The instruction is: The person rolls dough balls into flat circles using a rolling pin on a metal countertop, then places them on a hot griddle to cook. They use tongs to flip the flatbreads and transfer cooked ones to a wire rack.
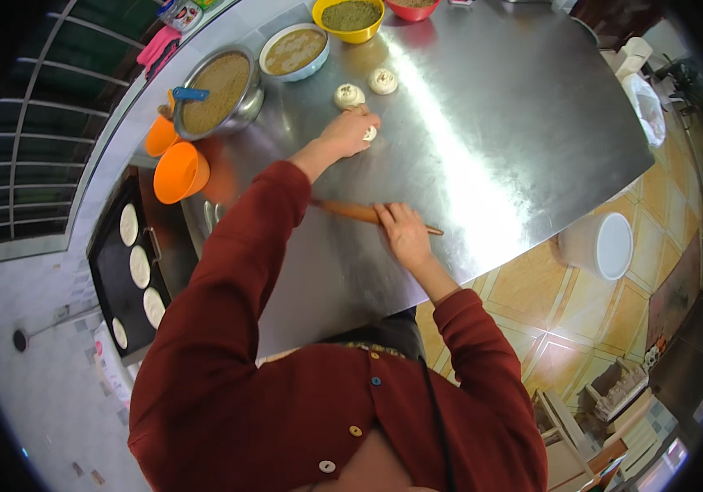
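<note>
My left hand (346,134) reaches across the steel table (530,92), its fingers around a small dough ball (370,133). Most of that ball is hidden by the hand. Just beyond it sit two more pale dough balls, one (349,96) close to my fingertips and another (382,81) farther right, both with dark specks on top. Nearer my body, my right hand (404,234) rests over a wooden rolling pin (351,210) lying on the steel. The pin's thin right handle shows past my palm, and its left end lies near my left sleeve.
Along the left edge stand a metal bowl (252,101) of brown filling with a blue-handled tool, a pale blue bowl (302,72), a yellow bowl (357,35) and orange cups (182,174). Flat dough rounds (140,267) lie on a black griddle (111,277). A white bucket (613,246) stands right.
</note>
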Demonstrator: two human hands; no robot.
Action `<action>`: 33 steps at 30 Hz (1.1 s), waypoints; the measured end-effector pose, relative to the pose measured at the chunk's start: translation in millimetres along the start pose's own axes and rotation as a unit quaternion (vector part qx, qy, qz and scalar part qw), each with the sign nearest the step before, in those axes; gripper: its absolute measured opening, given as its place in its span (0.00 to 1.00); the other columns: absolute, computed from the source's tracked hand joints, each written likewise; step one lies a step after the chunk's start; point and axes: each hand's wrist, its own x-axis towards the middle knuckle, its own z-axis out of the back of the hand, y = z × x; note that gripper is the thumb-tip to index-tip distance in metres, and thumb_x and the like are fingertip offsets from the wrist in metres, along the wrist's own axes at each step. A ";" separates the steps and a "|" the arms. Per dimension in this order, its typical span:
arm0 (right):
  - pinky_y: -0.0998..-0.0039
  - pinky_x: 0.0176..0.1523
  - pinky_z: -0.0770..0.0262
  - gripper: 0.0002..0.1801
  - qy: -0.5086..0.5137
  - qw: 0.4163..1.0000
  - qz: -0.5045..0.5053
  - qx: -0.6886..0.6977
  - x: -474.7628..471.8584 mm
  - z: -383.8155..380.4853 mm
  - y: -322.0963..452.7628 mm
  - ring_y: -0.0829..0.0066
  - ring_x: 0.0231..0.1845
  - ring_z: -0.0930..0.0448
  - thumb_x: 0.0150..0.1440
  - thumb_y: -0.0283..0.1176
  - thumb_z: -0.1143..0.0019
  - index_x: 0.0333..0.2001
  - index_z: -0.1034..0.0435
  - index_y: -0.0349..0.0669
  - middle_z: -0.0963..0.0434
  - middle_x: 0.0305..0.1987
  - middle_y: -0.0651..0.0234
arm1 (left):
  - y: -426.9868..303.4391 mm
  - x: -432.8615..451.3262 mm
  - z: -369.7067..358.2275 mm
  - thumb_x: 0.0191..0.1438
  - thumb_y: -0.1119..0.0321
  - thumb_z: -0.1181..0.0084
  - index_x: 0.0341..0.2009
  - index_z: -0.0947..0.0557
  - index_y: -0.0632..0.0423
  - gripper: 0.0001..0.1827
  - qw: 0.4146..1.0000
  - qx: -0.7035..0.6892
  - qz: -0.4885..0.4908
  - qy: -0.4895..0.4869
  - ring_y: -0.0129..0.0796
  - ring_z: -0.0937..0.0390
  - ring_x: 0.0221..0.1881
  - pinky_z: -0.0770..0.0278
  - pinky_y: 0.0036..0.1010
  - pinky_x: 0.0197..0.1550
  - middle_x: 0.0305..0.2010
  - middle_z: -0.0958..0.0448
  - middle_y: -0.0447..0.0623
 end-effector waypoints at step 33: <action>0.66 0.44 0.27 0.27 0.117 0.991 0.063 0.025 19.7 21.8 83.1 0.63 0.44 0.24 0.48 0.22 0.41 0.55 0.28 0.42 0.24 0.45 0.63 | -16.0 -276.8 -49.2 0.61 0.55 0.53 0.69 0.41 0.55 0.35 0.914 -0.160 0.267 -0.260 0.48 0.54 0.75 0.58 0.54 0.72 0.75 0.48 0.55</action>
